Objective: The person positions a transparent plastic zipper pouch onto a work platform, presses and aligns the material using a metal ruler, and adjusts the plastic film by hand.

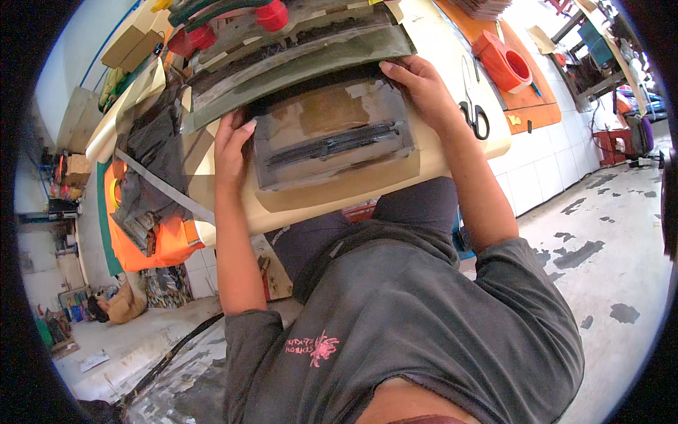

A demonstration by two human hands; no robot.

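Observation:
A dark fabric panel with a brownish patch and a black zipper-like slit lies on the pale worktable in front of me. Behind it, a long olive-green strip curves across. My left hand is closed at the panel's far left corner, thumb on top, just below the strip. At the far right corner my right hand pinches the panel's edge where it meets the strip. Fingers under the edges are partly hidden.
Right of the panel lie black-handled scissors and a red-orange container on an orange board. Dark mesh fabric and orange cloth hang at the left edge. Red cylinders stand at the back. A person is low down at left.

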